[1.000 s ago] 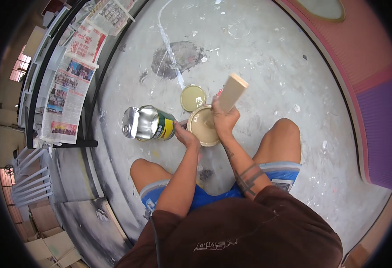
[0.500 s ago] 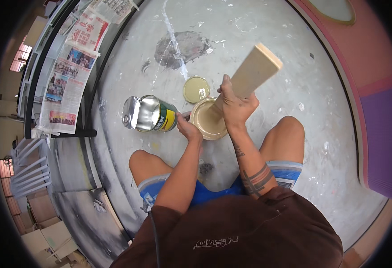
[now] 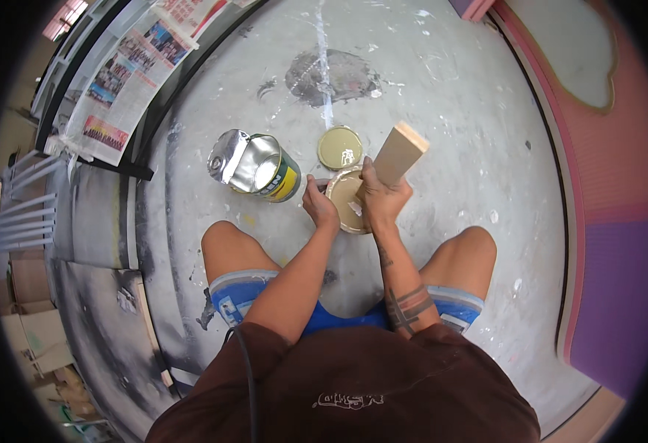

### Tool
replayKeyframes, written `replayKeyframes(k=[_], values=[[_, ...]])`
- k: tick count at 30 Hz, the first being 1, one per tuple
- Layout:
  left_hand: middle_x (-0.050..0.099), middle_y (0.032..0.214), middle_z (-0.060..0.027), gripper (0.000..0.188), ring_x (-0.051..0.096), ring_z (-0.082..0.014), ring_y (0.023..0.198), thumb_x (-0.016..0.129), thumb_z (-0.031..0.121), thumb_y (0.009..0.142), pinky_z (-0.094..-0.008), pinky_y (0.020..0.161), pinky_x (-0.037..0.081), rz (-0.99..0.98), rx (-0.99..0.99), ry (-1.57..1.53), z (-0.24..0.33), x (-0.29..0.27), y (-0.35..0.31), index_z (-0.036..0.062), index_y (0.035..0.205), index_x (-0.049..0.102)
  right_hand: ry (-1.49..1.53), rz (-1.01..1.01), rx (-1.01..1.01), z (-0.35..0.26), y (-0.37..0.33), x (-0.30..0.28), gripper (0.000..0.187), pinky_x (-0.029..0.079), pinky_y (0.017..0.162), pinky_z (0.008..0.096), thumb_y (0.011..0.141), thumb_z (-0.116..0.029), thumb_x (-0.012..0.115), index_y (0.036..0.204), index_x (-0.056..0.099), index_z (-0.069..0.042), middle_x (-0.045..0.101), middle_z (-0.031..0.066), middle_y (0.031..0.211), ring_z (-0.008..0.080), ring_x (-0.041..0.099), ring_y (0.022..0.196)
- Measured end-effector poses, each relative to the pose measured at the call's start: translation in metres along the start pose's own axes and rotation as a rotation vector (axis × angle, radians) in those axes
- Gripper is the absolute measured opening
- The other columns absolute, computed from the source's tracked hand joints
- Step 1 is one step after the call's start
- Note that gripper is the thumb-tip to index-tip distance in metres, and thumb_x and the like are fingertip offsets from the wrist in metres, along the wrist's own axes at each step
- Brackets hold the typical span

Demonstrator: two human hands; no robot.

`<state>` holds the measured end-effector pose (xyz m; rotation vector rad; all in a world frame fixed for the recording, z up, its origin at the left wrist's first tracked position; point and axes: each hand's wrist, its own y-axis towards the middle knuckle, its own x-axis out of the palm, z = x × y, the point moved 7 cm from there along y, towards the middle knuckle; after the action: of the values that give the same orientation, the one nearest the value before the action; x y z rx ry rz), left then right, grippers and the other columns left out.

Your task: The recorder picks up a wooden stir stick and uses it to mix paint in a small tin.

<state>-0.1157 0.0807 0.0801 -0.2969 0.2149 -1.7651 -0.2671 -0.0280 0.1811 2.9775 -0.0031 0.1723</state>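
Between my knees stands a round can of beige paint (image 3: pixel 344 208). My left hand (image 3: pixel 320 205) is at its left side, fingers curled against the rim and wall. Wrapped round a flat wooden board (image 3: pixel 399 153), my right hand (image 3: pixel 384 199) keeps it slanted, its lower part at the paint and its top end leaning up and right. The hand partly hides where the board meets the paint. Just beyond the can lies a round, paint-coated lid (image 3: pixel 340 148). To the left is an opened green and yellow tin (image 3: pixel 283 181) with its silvery top peeled back.
A newspaper-covered black frame (image 3: pixel 132 81) is at the far left, above a white slatted piece (image 3: pixel 27 199). Below it lies a smudged dark board (image 3: pixel 102 303). A pink and purple panel (image 3: pixel 604 244) curves along the right. Paint marks spot the grey floor (image 3: pixel 457 148).
The board in my right hand has dropped and swung, so less of it shows above my grip. My left hand stays at the can. The whole view has shifted somewhat.
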Motion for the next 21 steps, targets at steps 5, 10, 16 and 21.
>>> replayKeyframes(k=[5, 10, 16, 21], values=[[0.07, 0.082, -0.0177, 0.061, 0.064, -0.0272, 0.076, 0.045, 0.045, 0.102, -0.0392, 0.078, 0.05, 0.064, -0.027, -0.004, -0.004, -0.008, 0.003, -0.007, 0.082, 0.068, 0.142, 0.069, 0.031, -0.075, 0.016, -0.011, 0.023, 0.053, 0.066, 0.0283, 0.09, -0.013, 0.078, 0.078, 0.069, 0.004, 0.07, 0.0066, 0.075, 0.0115, 0.063, 0.067], [0.07, 0.08, -0.0151, 0.059, 0.064, -0.0253, 0.075, 0.047, 0.045, 0.102, -0.0373, 0.079, 0.049, -0.001, -0.025, 0.064, 0.0, -0.009, -0.004, -0.0061, 0.084, 0.069, 0.046, 0.052, -0.016, -0.018, -0.004, -0.001, 0.019, 0.053, 0.064, 0.0291, 0.09, -0.01, 0.077, 0.081, 0.072, 0.006, 0.069, 0.0072, 0.071, 0.012, 0.062, 0.062], [0.071, 0.081, -0.0186, 0.059, 0.065, -0.0297, 0.077, 0.044, 0.042, 0.103, -0.0401, 0.08, 0.049, 0.034, 0.004, 0.096, -0.005, -0.012, -0.001, -0.006, 0.083, 0.07, 0.058, 0.039, -0.065, -0.089, 0.004, -0.008, 0.029, 0.055, 0.063, 0.0302, 0.097, -0.014, 0.069, 0.077, 0.069, 0.007, 0.07, 0.0115, 0.07, 0.0157, 0.065, 0.062], [0.071, 0.082, -0.0199, 0.057, 0.065, -0.0336, 0.079, 0.043, 0.04, 0.103, -0.043, 0.082, 0.048, 0.025, 0.05, 0.064, 0.005, -0.012, -0.001, -0.0055, 0.082, 0.069, -0.054, 0.011, -0.084, -0.036, 0.0, -0.001, 0.028, 0.055, 0.064, 0.0297, 0.096, -0.016, 0.072, 0.08, 0.068, 0.006, 0.07, 0.011, 0.073, 0.0149, 0.066, 0.065]])
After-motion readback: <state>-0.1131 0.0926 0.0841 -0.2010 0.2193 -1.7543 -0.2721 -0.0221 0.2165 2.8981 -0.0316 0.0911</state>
